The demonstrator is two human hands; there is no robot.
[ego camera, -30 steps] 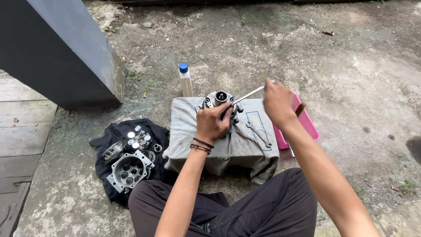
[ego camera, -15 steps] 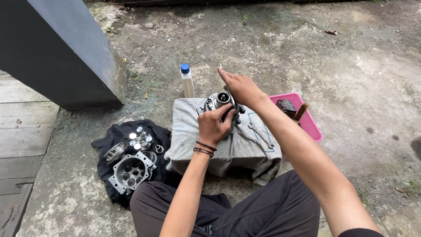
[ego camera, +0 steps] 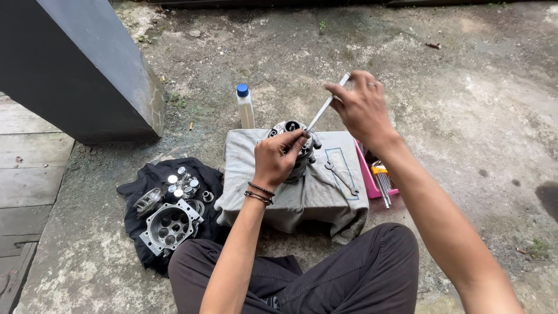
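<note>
— Round silver metal engine part (ego camera: 293,145): where does it sit?
— On a grey cloth (ego camera: 302,186) draped over a low block on the concrete ground (ego camera: 465,116), directly in front of a person seated cross-legged in dark trousers.

— And the hands?
— The left hand (ego camera: 278,158) covers the near side of the part, its grip closed over the top edge. The right hand (ego camera: 363,104) is raised above and to the right, fingers pinched together on the upper end of a slim silver metal rod tool (ego camera: 325,107). The tool slants down to the left, and its lower tip meets the top of the part just beside the left fingertips.

— What surrounds them?
— A silver open-ended spanner (ego camera: 342,177) lies on the cloth to the right of the part. A pink plastic tray (ego camera: 367,174) sits against the cloth's right edge, with a set of orange-collared hex keys (ego camera: 381,181) in it. A white plastic bottle with a blue cap (ego camera: 246,107) stands upright just behind the cloth. To the left, a black cloth (ego camera: 151,177) carries a square silver housing with round bores (ego camera: 170,224) and several small shiny caps (ego camera: 181,181). A dark slanted pillar (ego camera: 75,64) rises at far left beside wooden planks (ego camera: 26,174).
</note>
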